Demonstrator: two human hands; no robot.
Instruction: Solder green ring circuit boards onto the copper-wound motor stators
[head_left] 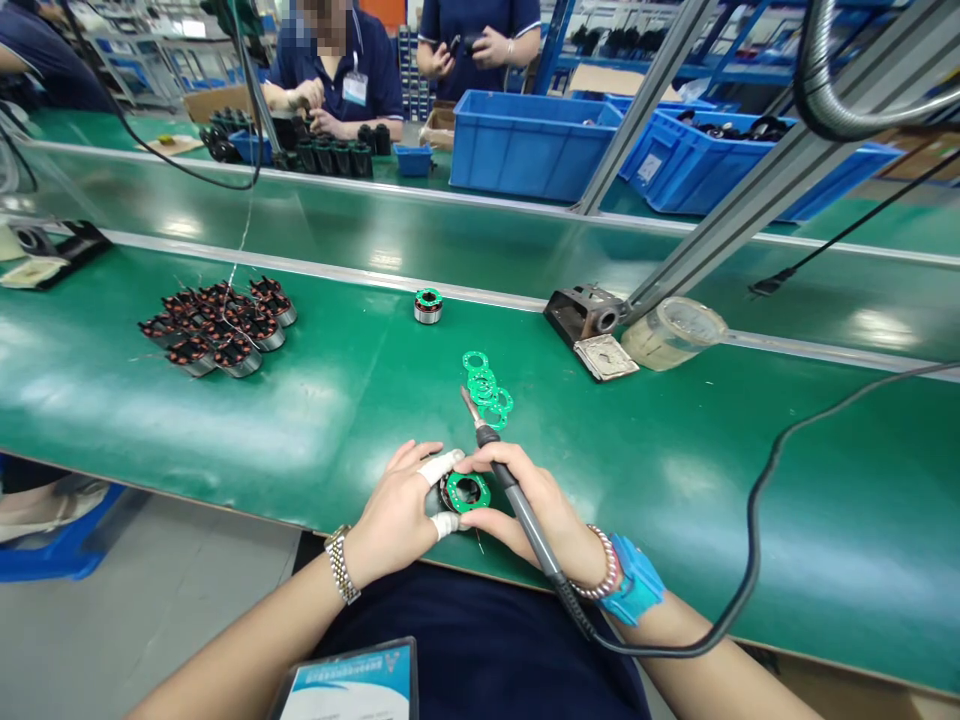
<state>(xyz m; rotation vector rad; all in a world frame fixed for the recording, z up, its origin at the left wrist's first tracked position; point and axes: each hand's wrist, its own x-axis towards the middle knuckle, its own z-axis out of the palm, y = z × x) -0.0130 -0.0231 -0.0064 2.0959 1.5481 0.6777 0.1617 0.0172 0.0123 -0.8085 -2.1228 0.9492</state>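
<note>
Near the table's front edge, my left hand (401,510) grips a motor stator (444,494) between thumb and forefinger, both wrapped in white tape. A green ring-shaped circuit board (481,492) sits on the stator's right-facing end. My right hand (536,500) holds a soldering iron (525,515) across its palm side, tip pointing away from me. The right thumb and forefinger also touch the board's edges. Just beyond the iron's tip lie several loose green ring boards (484,385), partly overlapping. Farther back stands another stator (428,306) topped with a green board.
Several stators with copper windings (225,325) cluster at left. A soldering iron stand (589,312) with a sponge tray (606,357) and a plastic tub (673,333) sit at right. The iron's cable (754,520) loops rightward. Blue bins (529,150) and co-workers (337,70) are beyond the partition.
</note>
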